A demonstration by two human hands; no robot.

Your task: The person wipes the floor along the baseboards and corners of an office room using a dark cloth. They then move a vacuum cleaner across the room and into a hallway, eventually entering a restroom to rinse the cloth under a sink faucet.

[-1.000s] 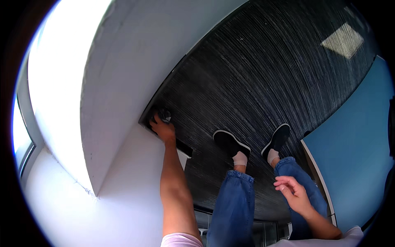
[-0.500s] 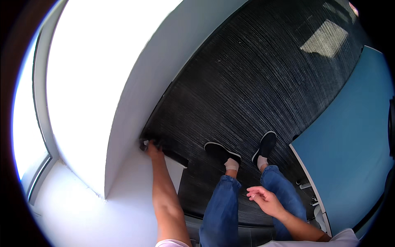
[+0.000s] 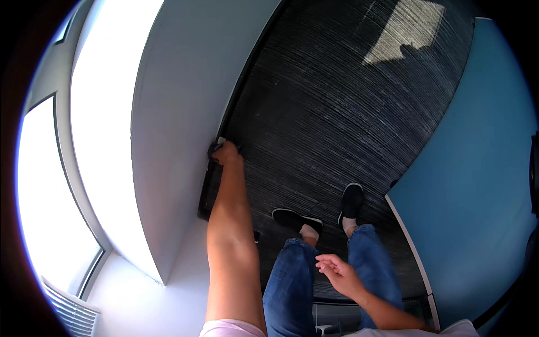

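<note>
My left hand — curled around a dark thing — has moved from the corner along the skirting, putting that thing at the wall's foot, while my right hand hangs empty, fingers loosely bent.

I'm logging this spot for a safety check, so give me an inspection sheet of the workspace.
Surface: dark streaked carpet, with a sunlit patch.
Job's things: dark object at the left hand, beside the black baseboard; exact kind unclear.
Clutter: nothing seen.
Hands: left hand at the dark object, grip partly hidden; right hand loosely curled, holding nothing visible.
Cables: nothing seen.
Surroundings: grey wall left, window far left, blue panel right.
</note>
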